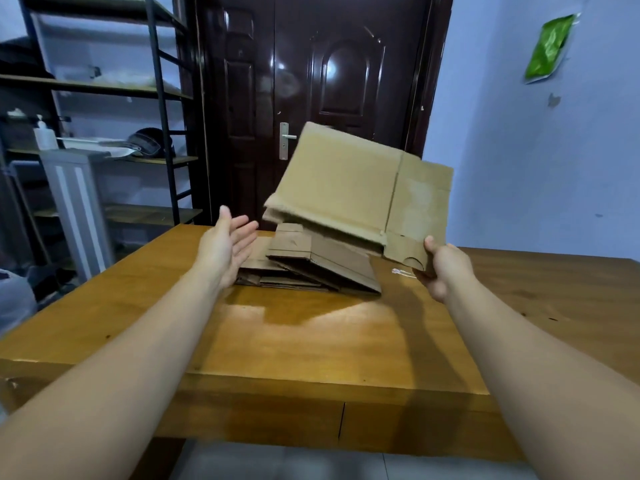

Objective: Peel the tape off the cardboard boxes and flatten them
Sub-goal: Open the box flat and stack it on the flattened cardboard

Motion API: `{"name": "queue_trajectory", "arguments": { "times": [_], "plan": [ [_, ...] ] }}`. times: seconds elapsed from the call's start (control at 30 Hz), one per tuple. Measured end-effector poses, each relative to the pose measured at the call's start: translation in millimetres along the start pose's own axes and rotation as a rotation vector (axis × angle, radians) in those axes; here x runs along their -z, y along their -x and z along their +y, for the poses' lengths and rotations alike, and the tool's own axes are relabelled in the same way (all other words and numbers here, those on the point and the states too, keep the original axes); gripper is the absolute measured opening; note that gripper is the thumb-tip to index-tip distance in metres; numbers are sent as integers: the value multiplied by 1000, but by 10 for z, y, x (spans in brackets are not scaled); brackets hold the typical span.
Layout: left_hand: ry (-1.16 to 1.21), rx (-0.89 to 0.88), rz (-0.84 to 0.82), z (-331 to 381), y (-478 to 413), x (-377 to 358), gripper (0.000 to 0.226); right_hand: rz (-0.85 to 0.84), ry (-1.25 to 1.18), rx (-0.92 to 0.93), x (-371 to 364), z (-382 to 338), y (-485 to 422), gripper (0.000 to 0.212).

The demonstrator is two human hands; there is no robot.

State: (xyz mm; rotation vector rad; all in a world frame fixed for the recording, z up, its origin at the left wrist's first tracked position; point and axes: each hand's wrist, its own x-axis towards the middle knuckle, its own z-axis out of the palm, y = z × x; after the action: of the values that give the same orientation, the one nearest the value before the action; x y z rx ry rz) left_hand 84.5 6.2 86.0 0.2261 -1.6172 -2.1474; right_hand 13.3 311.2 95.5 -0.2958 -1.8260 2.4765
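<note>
Up goes the flattened box (pixel 349 185), and our right hand (pixel 441 268) has it pinched by a lower corner flap, thumb on top, fingers tucked underneath. The sheet tilts in the air over the far side of the counter (pixel 284 341), its far edge blurred. Our left hand (pixel 227 247) is spread wide open, palm turned toward the cardboard, touching nothing. Directly below the raised sheet we've got a stack of flattened boxes (pixel 308 268) lying on the wood, and behind it all stands the dark door (pixel 311 74).
</note>
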Motion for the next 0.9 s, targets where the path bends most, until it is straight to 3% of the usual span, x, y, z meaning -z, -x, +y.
{"name": "queue_trajectory", "arguments": {
  "times": [0.17, 0.3, 0.4, 0.47, 0.57, 0.73, 0.9],
  "plan": [
    [-189, -83, 193, -462, -212, 59, 59, 118, -85, -57, -247, 123, -310, 12],
    [-401, -172, 200, -730, -367, 72, 58, 134, 15, -46, -461, 294, -509, 15],
    [-544, -204, 207, -931, -474, 121, 54, 134, 175, -13, -561, 447, -708, 18],
    [-608, -192, 209, -1061, -530, 171, 55, 142, 391, 55, -594, 569, -845, 27],
    [-610, -121, 189, -1122, -588, 216, 57, 177, 714, 108, -614, 691, -929, 21],
    [-854, -103, 247, -1131, -592, 174, 63, 109, 898, 129, -630, 853, -963, 48],
    [-1008, 14, 263, -1144, -701, 198, 60, 40, 1069, 151, -681, 1001, -980, 37]
  ]
}}
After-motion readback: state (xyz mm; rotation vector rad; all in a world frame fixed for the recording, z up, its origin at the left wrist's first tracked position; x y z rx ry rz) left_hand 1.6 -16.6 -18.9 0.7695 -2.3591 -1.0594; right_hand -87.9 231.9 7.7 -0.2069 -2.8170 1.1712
